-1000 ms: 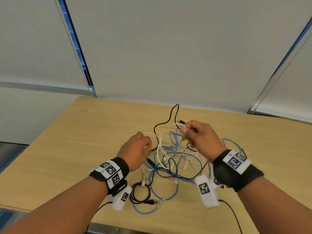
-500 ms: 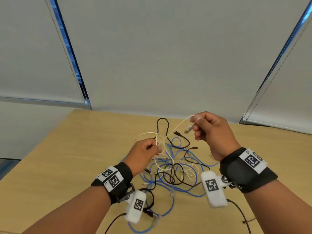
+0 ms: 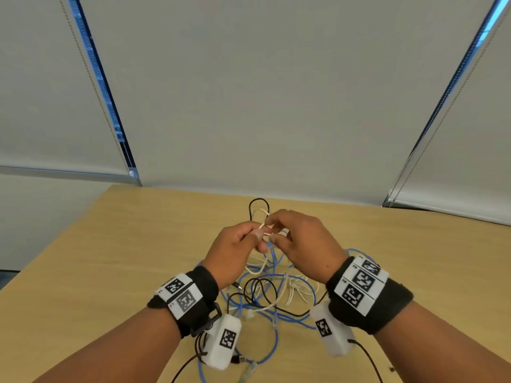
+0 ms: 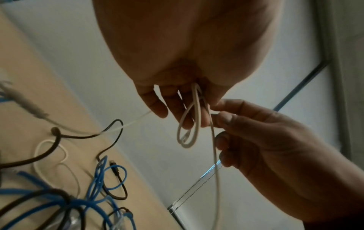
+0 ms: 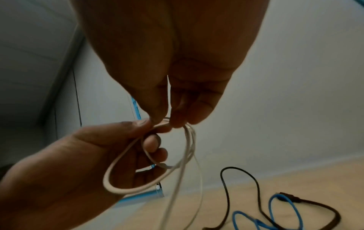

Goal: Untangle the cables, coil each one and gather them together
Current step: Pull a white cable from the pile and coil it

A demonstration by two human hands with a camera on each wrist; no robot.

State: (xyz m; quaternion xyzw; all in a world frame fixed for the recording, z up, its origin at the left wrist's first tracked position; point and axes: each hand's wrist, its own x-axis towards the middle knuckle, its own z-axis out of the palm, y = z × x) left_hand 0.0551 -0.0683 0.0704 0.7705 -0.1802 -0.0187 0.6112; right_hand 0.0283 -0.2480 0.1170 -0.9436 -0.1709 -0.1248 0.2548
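Observation:
My left hand (image 3: 258,236) and right hand (image 3: 272,230) meet above the tangle, both pinching a thin white cable (image 3: 262,212). The left wrist view shows the white cable (image 4: 187,140) as a small loop hanging from my left fingers (image 4: 157,107), with its plug inside the loop. My right hand's thumb and forefinger (image 4: 226,118) nip the strand beside it. In the right wrist view the loop (image 5: 118,174) lies across my left hand (image 5: 94,147), and my right fingertips (image 5: 177,119) pinch its top. The rest of the white cable drops into the pile of blue cable (image 3: 276,335) and black cable (image 3: 264,286).
The tangle lies in the middle of a light wooden table (image 3: 110,258), between my wrists. A black loop (image 3: 255,201) reaches toward the far edge. Grey window blinds (image 3: 262,92) stand behind the table.
My hands were apart with the white cable stretched between them, the right one raised with the plug end. They have come together and the cable now forms a small loop in my left fingers.

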